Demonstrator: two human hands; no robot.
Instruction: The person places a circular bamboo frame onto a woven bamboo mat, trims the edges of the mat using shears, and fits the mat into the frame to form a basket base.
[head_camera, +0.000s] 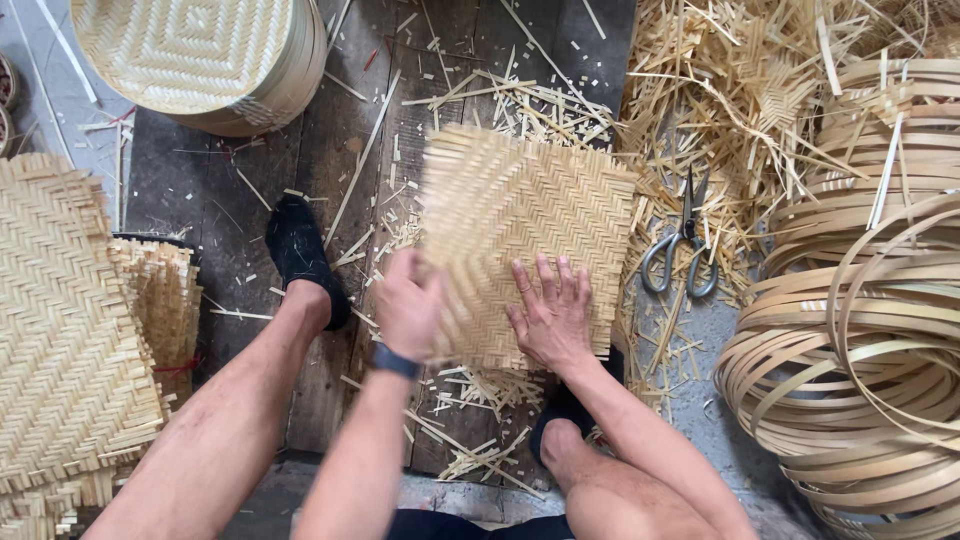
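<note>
1. Bamboo throughout. A square woven mat (520, 235) lies on the dark plank floor (250, 180) between the person's feet, near the floor's middle, its left part blurred.
2. Right hand (550, 315) lies flat on the mat's near edge, fingers spread wide, pinning it down. Left hand (407, 305) sits at the mat's near-left corner, fingers curled; whether they pinch a strip or only press, I cannot tell. A dark band (393, 361) circles that wrist.
3. Risk: loose strip ends bristle along the mat's edges. A sliding palm could likely catch a splinter.
4. Risk: the weave at the near-left corner looks open. A pull there with too little hold from the right hand might loosen or spring neighbouring strips.
5. Risk: scissors (682, 245) lie just beside the mat's right edge, on offcuts (720, 110). A blind reach could meet the blades.
6. Risk: scraps (480, 395) litter the planks near the black shoes (300, 255); footing may slip.
7. Nearby: stacked mats (60, 320) at the left edge, round woven lid (190, 50) at the far-left corner, coiled hoops (860, 330) at right.
</note>
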